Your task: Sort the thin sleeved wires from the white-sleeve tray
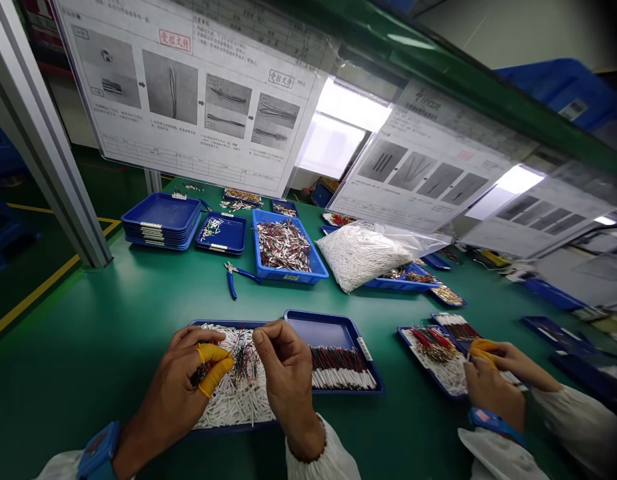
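there, parts tray [213, 324] on green bench [113, 333], sheets [188, 93] overhead

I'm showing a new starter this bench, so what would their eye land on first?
Probably the person's left hand, yellow finger cots on, gripping a bundle of thin wires that the right hand pinches, over a blue tray of white tubes at the near edge. Next, the large instruction sheets hanging overhead, and the bulging plastic bag of more tubes mid-table.
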Tool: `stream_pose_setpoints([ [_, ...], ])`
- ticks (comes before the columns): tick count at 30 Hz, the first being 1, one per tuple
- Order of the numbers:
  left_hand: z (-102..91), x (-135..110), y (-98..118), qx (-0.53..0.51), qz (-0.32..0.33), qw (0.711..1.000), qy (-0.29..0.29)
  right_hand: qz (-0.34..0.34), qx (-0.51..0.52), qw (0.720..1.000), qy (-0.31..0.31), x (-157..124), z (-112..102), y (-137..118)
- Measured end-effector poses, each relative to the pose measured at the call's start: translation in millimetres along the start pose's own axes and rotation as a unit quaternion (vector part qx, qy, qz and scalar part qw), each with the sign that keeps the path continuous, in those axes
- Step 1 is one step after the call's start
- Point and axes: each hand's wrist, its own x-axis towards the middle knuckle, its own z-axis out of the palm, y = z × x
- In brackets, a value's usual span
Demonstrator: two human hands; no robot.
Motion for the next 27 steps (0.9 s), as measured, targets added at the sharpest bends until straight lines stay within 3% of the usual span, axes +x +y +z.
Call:
stream_pose_setpoints([
  [7,0.8,-1.1,0.6,0.014,0.028,0.999,-0.012,0.074,0.067,0.992,-0.080,5.5,-1.4,0.7],
  [14,1.7,-1.2,-0.9,0.009,0.006,1.000,-0.020,0.022,0.057,0.998,-0.028,1.7,2.5,6.3],
  [18,1.5,-1.9,-1.1,0.015,0.021,0.999,-0.024,0.080,0.096,0.990,-0.072,4.5,2.4,3.9],
  [21,2.3,-3.8,-0.8,0.024,0.036,0.998,-0.048,0.080,0.087,0.988,-0.096,4.9,3.5,2.8],
  [24,2.3,-4.3,-2.5,0.034,0.039,0.996,-0.075,0.046,0.062,0.995,-0.070,4.8,5.0,4.4],
  [27,-0.5,-1.3,-9.3,0.052,0.026,0.995,-0.075,0.028,0.064,0.998,-0.001,10.7,1.5,7.5],
])
